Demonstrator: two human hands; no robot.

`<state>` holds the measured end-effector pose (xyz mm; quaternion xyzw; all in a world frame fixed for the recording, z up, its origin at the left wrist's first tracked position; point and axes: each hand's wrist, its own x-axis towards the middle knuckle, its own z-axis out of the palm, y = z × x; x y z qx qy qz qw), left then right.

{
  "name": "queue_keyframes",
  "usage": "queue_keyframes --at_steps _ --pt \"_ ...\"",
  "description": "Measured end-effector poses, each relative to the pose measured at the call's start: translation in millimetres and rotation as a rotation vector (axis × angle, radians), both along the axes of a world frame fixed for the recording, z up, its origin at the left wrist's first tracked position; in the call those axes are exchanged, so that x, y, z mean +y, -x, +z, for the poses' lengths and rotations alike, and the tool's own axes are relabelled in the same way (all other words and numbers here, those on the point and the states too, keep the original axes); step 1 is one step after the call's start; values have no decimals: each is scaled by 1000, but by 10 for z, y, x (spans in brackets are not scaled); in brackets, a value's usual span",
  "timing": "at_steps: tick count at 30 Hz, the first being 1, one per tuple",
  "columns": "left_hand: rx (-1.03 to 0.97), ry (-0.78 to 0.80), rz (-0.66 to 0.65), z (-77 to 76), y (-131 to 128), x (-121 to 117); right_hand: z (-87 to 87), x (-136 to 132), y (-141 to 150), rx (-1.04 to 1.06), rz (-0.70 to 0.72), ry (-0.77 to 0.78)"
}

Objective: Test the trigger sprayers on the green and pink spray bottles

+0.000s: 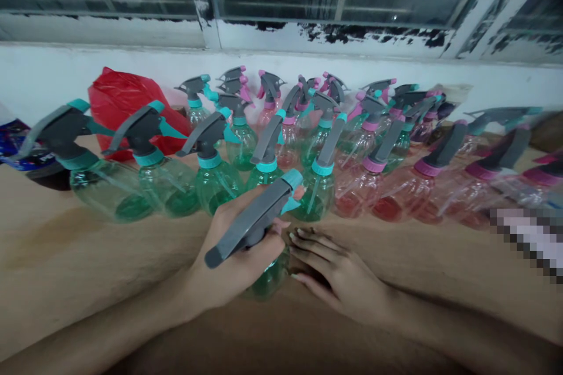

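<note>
My left hand [240, 263] is wrapped round the neck of a green spray bottle [270, 275] with a grey and turquoise trigger head. The bottle's nozzle points up and to the right, and my fingers cover its collar. Just to the right, my right hand [338, 269] lies palm down with its fingers stretched out, fingertips close beside the bottle. Whether they touch it I cannot tell. Right behind my hands stands a row of spray bottles, green ones [220, 184] on the left and pink ones [356, 190] on the right.
More spray bottles [325, 135] crowd behind the front row, near the white wall [57, 67]. A red plastic bag [127, 99] and a dark bottle with a blue label [39, 158] are at the left on the wooden table [101, 258]. A blurred-out patch [532, 240] lies at the right.
</note>
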<state>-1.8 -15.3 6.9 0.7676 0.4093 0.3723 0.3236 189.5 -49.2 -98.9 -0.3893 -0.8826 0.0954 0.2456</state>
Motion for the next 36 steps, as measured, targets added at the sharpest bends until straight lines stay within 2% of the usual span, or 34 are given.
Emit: queue_keyframes --at_steps 9,20,28,36 --pt "34 -20 4 24 13 -16 16 3 -4 -7 0 7" --pt "7 38 -33 6 34 -9 29 0 -4 0 -3 24" --pt "23 104 -30 61 54 -15 18 0 -5 4 -2 18" --pt "87 89 -37 90 42 -8 9 -2 -3 -8 -12 -5"
